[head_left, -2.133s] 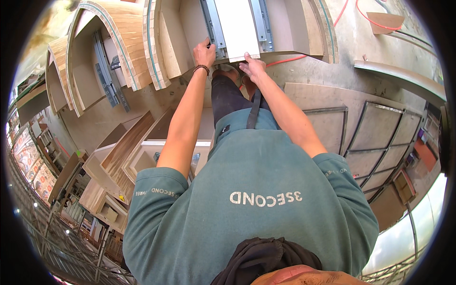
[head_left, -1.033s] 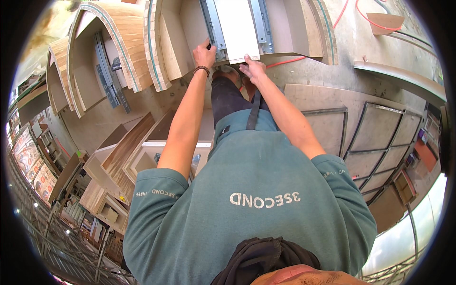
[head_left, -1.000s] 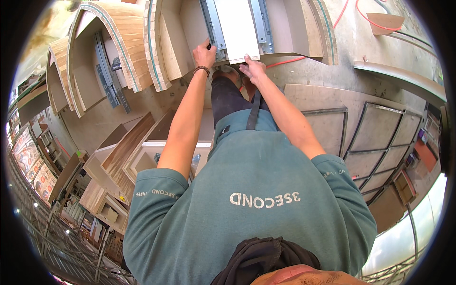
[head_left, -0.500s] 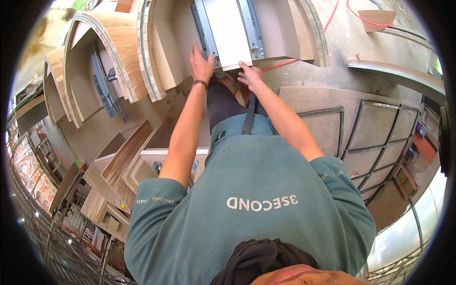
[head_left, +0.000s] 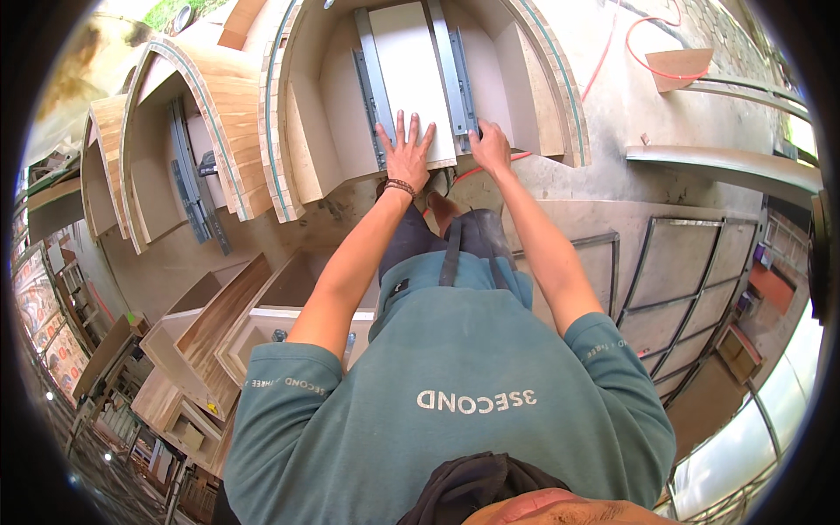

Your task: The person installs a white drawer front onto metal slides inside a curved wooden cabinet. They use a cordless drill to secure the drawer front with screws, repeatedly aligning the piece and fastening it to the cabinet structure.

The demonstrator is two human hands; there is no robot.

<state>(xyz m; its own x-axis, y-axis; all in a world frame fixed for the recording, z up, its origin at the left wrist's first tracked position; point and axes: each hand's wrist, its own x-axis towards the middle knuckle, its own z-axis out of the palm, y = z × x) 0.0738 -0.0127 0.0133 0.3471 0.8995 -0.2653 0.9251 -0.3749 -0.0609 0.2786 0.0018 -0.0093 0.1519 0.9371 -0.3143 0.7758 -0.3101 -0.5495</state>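
Observation:
A curved-sided wooden cabinet lies open in front of me, with a white board running down its middle. Along the board's two sides are metal drawer slides, a left drawer slide and a right drawer slide. My left hand lies with fingers spread on the near part of the board, its fingertips close to the left slide. At the near end of the right slide, my right hand has its fingers and thumb bent against the metal; the far fingertips are partly hidden.
Similar curved cabinets, one with slides inside, stand to the left. Wooden boxes sit behind on the left. A black metal frame lies at right, near a long panel. An orange hose crosses the floor.
My left hand has moved right, from beside the left slide onto the white board. My right hand has shifted from the board's near edge to the right slide. The view has tilted toward the cabinet.

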